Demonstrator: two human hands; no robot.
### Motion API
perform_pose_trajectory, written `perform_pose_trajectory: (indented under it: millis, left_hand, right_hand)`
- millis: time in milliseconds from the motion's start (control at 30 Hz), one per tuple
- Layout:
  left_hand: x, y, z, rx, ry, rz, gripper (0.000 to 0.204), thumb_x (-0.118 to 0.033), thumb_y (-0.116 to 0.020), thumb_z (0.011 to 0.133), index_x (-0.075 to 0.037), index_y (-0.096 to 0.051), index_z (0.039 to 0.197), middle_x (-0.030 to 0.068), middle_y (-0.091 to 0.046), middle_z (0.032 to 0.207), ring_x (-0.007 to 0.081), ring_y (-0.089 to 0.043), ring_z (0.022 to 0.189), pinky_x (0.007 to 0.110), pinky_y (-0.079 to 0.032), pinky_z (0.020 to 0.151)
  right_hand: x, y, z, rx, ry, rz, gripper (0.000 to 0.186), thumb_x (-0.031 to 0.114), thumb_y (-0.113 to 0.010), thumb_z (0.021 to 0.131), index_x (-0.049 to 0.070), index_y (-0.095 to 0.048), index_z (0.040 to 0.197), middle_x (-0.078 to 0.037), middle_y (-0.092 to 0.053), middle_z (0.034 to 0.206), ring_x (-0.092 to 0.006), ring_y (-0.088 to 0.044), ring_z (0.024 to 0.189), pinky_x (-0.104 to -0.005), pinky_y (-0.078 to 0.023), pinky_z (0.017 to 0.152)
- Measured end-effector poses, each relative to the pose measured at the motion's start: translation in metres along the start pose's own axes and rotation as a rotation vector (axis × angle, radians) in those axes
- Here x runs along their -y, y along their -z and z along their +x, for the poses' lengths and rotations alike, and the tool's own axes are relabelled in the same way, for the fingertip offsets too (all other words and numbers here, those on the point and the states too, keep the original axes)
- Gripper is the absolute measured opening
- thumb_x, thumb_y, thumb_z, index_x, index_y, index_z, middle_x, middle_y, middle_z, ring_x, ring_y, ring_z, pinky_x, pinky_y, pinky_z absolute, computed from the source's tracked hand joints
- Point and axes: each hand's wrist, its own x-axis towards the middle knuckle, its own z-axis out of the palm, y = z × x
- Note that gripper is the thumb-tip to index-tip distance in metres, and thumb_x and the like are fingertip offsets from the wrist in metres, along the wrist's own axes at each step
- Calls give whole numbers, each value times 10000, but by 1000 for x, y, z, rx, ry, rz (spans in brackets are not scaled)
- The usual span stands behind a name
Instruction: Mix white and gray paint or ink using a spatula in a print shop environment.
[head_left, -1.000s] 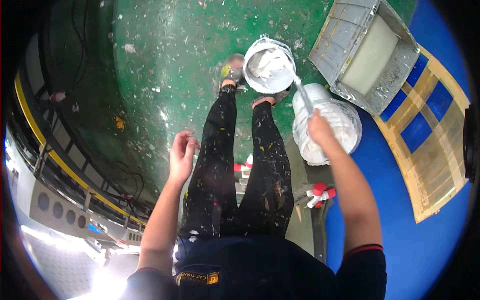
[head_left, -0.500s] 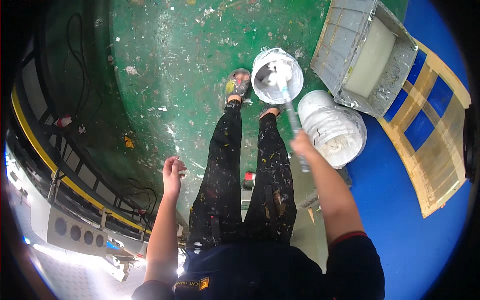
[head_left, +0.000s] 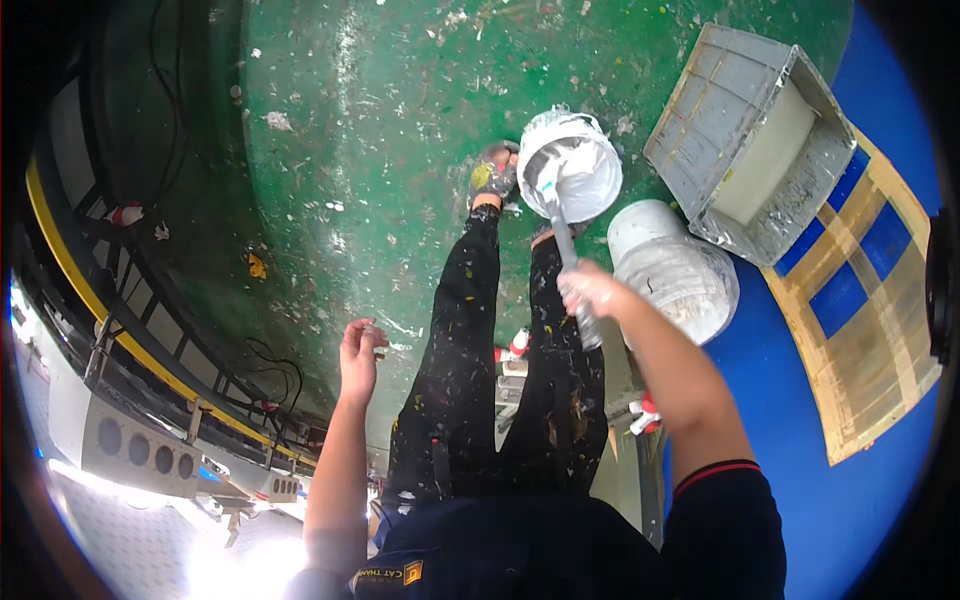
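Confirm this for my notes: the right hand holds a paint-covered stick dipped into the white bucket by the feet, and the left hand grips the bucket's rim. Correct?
Not quite. In the head view the left hand is open and empty, held out over the green floor, far from the bucket. The rest stands: the right hand holds the paint-covered stick dipped into the white bucket by the feet.
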Motion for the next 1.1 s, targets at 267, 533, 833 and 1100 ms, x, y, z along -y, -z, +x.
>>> perform_pose_trajectory:
  millis: [267, 533, 833, 1100]
  left_hand:
    - [3, -6, 15, 10, 14, -91, 256, -280, -534, 1062, -90, -567, 1231, 30, -654, 989, 122, -643, 894, 273, -490, 714]
    - [4, -3, 8, -3, 51, -106, 244, -290, -548, 1065, -124, -581, 1241, 3, -634, 1019, 113, -637, 896, 271, -474, 739]
    - [-3, -46, 15, 70, -175, 39, 253, -178, -554, 1036, -30, -573, 1240, 71, -690, 981, 162, -670, 895, 316, -536, 760]
    - [-108, -203, -53, 497, -1059, 459, 671, -184, -831, 767, -49, -508, 1340, 174, -535, 1381, 380, -500, 1304, 468, -407, 1127]
  right_hand:
    - [-17, 64, -35, -388, -53, -437, 206, 86, -567, 910, 24, -543, 1105, -48, -515, 694, -144, -492, 488, -324, -404, 426]
    - [21, 51, -94, 29, -42, 145, 209, 67, -643, 892, 97, -537, 1069, -8, -525, 706, -89, -435, 466, -274, -369, 420]
    - [19, 6, 2, 84, -64, 100, 180, 134, -675, 937, 69, -537, 1032, -50, -565, 705, -180, -556, 528, -357, -484, 488]
    - [-22, 8, -139, -59, 601, 540, 541, 253, -569, 1022, 36, -460, 1505, -153, -551, 1474, -288, -595, 1280, -382, -514, 998]
